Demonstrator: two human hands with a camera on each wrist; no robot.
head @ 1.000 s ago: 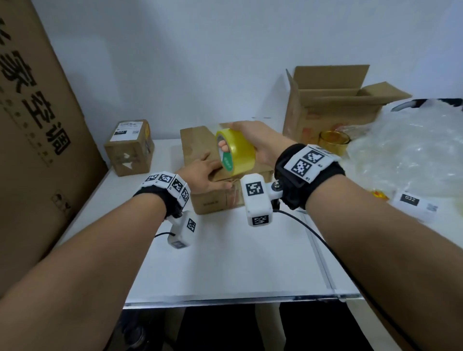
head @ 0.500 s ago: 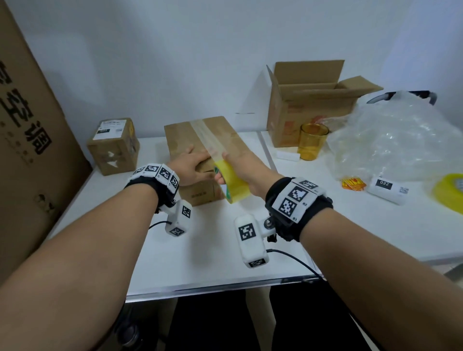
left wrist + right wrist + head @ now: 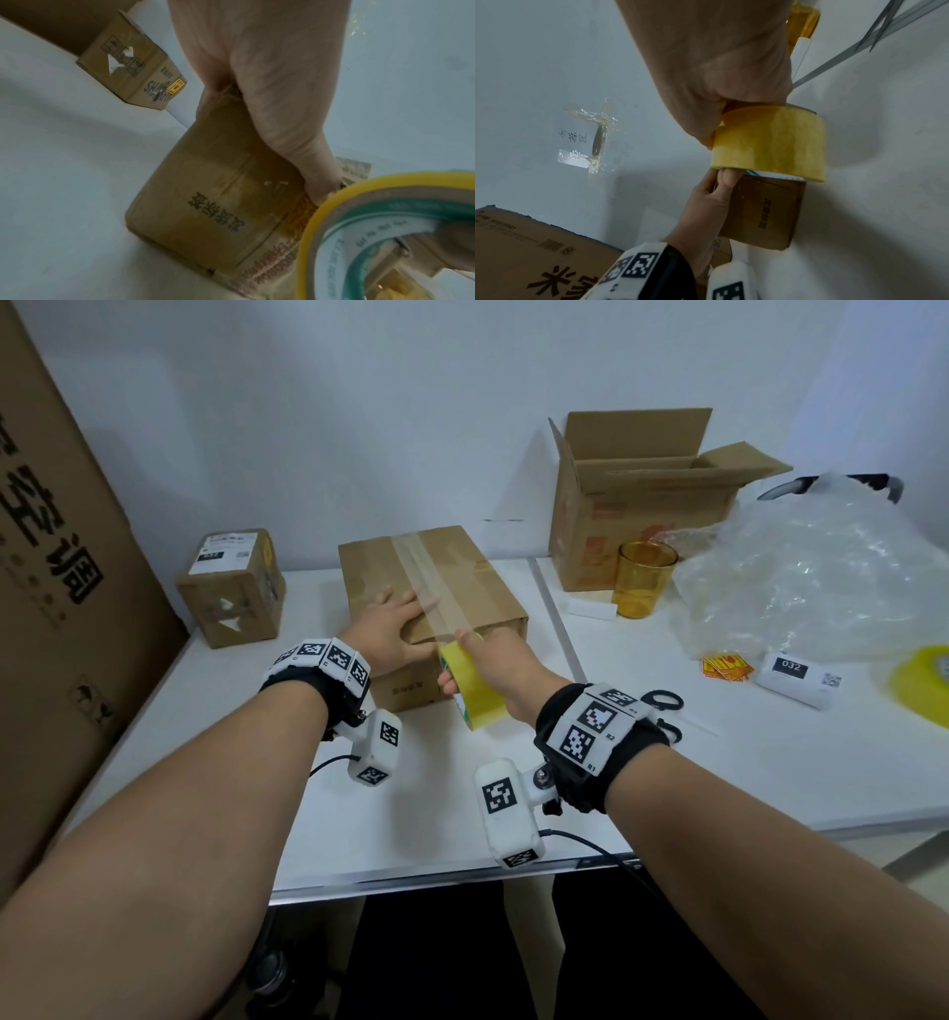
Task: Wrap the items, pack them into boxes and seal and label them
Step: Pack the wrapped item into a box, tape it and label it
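Observation:
A closed brown cardboard box (image 3: 462, 577) lies on the white table (image 3: 411, 814), with a strip of clear tape (image 3: 421, 572) running along its top seam to the near edge. My left hand (image 3: 390, 629) lies flat on the box top, fingers straight, thumb over the near edge (image 3: 316, 178). My right hand (image 3: 488, 665) grips a yellow tape roll (image 3: 475, 690) at the box's near face, fingers through its core (image 3: 770, 142). The tape leads from the roll up onto the box.
A small labelled, sealed box (image 3: 231, 588) stands at the left. An open box (image 3: 637, 495), an amber cup (image 3: 642, 577), bubble wrap (image 3: 811, 577), scissors (image 3: 662, 706), a label (image 3: 796, 677) and a second tape roll (image 3: 924, 680) lie to the right. A big carton (image 3: 51, 582) leans at far left.
My right hand has drawn the tape roll from the box's far end toward me and down over its near edge, laying tape along the top. My left hand slid further onto the box top.

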